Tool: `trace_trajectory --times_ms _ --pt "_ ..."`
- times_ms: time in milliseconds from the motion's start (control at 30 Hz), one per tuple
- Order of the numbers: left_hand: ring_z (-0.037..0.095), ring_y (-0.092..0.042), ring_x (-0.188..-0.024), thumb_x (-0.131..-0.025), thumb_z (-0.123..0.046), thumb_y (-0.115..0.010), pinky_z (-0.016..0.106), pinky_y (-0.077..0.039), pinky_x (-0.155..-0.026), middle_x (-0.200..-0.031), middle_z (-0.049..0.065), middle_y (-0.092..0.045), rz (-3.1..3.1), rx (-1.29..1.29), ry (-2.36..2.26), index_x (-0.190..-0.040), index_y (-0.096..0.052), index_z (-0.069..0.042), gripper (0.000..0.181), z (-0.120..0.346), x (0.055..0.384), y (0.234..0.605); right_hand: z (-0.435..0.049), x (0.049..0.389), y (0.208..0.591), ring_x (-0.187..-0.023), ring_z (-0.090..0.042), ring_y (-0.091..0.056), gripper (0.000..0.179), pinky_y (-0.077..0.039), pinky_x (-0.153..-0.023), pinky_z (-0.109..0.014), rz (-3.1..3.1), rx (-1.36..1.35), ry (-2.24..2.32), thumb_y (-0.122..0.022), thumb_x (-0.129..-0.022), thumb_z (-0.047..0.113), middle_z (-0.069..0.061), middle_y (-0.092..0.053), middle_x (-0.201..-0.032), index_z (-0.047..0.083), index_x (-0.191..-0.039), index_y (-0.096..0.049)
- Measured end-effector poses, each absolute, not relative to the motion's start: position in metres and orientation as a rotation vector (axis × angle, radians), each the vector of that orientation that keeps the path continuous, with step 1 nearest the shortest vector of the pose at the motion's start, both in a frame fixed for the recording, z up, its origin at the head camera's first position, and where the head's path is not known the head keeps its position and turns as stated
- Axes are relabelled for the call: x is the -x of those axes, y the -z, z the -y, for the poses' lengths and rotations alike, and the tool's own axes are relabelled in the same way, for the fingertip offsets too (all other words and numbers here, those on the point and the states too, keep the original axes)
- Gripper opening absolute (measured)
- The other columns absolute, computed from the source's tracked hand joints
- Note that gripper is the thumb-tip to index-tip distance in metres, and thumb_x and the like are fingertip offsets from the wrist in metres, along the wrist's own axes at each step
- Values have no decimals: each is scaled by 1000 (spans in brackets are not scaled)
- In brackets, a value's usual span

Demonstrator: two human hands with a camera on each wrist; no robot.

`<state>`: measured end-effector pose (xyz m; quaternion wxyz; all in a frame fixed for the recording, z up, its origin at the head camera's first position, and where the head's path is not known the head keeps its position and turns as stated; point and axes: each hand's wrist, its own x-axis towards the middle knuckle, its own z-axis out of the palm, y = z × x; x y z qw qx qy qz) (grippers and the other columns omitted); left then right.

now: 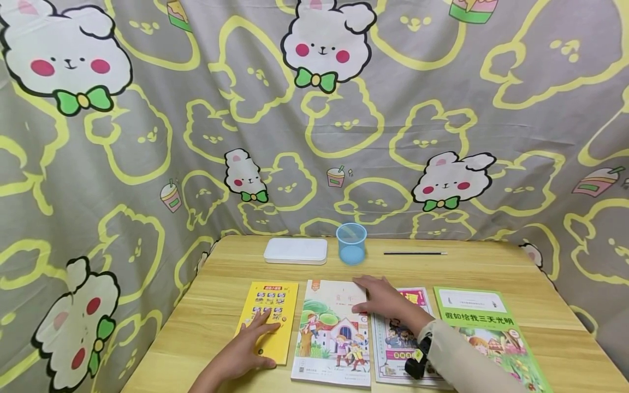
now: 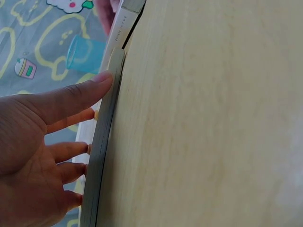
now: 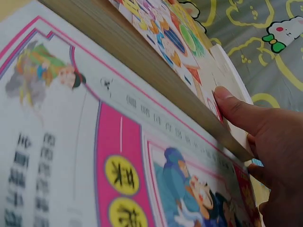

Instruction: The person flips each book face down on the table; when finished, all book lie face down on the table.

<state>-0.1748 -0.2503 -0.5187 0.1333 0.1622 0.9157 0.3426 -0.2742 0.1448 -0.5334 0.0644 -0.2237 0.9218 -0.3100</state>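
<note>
On the yellow book (image 1: pixel 290 338) lies my left hand (image 1: pixel 243 346), fingers spread over the cover. Its thumb (image 2: pixel 97 84) touches the near edge of that book in the left wrist view. My right hand (image 1: pixel 385 303) is at the far right corner of a white illustrated book (image 1: pixel 329 327). The right thumb (image 3: pixel 232 106) rests on this cover, while the other fingers reach past the far edge and are partly hidden. Right of it, under my right forearm, lies a pink-bordered comic-style book (image 1: pixel 388 349), partly covered.
A green-bordered book (image 1: pixel 479 316) lies at the right, partly behind the sleeve. Along the back of the wooden table (image 1: pixel 196 327) are a white flat case (image 1: pixel 295 250), a blue mesh cup (image 1: pixel 351 252) and a dark pencil-like stick (image 1: pixel 415 253). A bunny-patterned curtain (image 1: pixel 275 136) hangs behind.
</note>
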Motion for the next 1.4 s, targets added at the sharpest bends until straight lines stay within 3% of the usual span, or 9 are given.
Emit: trace_trajectory --times_ms 133,367,500,933,1233,1400 --pt "51 -9 -154 -70 -35 -93 76 0 -116 -168 21 -24 -2654 -475 -995 -144 -61 -15 82 250 174 518 -152 273 536 -150 -45 -33 85 -10 -122 -69 -2767 708 987 -79 -88 48 -22 -43 -159 5 -153 -48" --pt "52 -9 -154 -71 -33 -93 76 0 -116 -168 22 -24 -2658 -493 -1002 -144 -61 -13 82 249 174 516 -158 273 540 -149 -50 -31 82 -27 -117 -68 -2762 707 1039 -80 -88 47 -24 -39 -160 8 -153 -49" --pt "52 -9 -154 -71 -33 -93 76 0 -116 -168 22 -24 -2658 -491 -1000 -144 -61 -13 82 248 174 516 -160 273 542 -148 -51 -31 82 -31 -115 -68 -2767 686 1066 -80 -87 47 -23 -40 -160 9 -153 -50" --pt "53 -13 -153 -70 -35 -93 77 -3 -116 -167 24 -25 -2697 -507 -908 -144 -61 -12 84 245 171 509 -159 273 549 -148 -49 -32 82 -29 -117 -68 -2774 663 1106 -80 -87 48 -21 -42 -160 11 -153 -51" --pt "55 -14 -152 -70 -53 -88 81 -6 -113 -165 26 -29 -2759 -491 -805 -144 -60 -8 92 234 167 502 -158 273 549 -149 -46 -34 81 -23 -120 -67 -2769 674 1113 -80 -87 49 -21 -43 -159 10 -153 -51" --pt "54 -16 -152 -70 -56 -86 83 -6 -111 -164 24 -32 -2787 -545 -768 -149 -54 -5 98 224 166 501 -158 273 549 -149 -44 -34 82 -21 -121 -66 -2776 670 1107 -79 -87 50 -20 -43 -159 10 -153 -51"
